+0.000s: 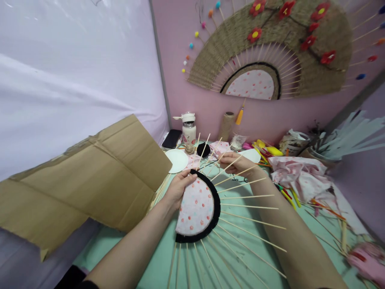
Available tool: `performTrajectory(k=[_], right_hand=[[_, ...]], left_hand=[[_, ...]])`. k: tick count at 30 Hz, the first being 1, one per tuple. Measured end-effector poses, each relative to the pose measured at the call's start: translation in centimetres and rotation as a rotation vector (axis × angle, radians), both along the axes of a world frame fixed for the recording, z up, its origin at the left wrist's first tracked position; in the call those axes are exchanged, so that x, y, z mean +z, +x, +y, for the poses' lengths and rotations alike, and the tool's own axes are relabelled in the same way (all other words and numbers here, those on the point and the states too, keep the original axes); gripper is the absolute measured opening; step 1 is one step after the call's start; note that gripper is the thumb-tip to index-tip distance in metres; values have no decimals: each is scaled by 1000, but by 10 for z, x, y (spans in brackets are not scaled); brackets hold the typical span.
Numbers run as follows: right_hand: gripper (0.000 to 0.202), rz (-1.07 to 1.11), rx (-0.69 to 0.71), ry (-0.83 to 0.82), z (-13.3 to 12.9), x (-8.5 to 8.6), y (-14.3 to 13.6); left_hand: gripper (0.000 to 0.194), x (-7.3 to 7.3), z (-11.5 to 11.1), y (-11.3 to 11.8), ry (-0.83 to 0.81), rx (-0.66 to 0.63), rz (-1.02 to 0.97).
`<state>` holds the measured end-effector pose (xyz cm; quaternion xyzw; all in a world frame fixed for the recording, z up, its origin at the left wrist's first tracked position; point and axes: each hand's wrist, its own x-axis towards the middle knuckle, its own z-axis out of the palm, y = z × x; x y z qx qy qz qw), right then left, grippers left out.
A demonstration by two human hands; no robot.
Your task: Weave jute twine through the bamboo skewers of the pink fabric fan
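Observation:
A half-round piece (197, 206) covered in white cloth with small red prints has a black rim (217, 208), and thin wooden sticks (252, 218) fan out from it. My left hand (179, 186) grips its upper end, the thumb on the cloth near the rim. Beyond the upper sticks, my right hand (236, 162) is closed with fingertips pinched on a dark thread (207, 163), which runs down toward the rim. Whether a needle is between those fingers is too small to tell. A loop of black thread (240, 179) hangs beneath my right hand.
Brown cardboard (120, 172) leans at the left. A white bottle (189, 130), black phone (172, 139) and black yarn ball (203, 149) stand or lie behind. Crumpled printed cloth (300, 174), coloured strips and sticks lie right. A large decorated fan (234, 52) hangs on the pink wall.

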<state>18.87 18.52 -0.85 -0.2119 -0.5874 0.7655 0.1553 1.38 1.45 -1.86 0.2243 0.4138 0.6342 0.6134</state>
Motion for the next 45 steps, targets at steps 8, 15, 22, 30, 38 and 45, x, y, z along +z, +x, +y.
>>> performTrajectory(k=[8, 15, 22, 30, 38, 45], right_hand=[[28, 120, -227, -146, 20, 9, 14], [34, 239, -313, -11, 14, 21, 19], [28, 245, -319, -46, 17, 15, 20], [29, 300, -258, -171, 2, 2, 0], [28, 42, 102, -174, -25, -24, -38], [32, -57, 268, -111, -38, -21, -41]], left_hand=[[26, -7, -2, 7, -35, -107, -27], [26, -14, -1, 11, -58, -140, -40], [30, -5, 3, 0, -25, -25, -32], [31, -4, 8, -12, -19, 120, -53], [36, -8, 10, -18, 52, 208, -61], [32, -13, 13, -18, -25, 189, -69]])
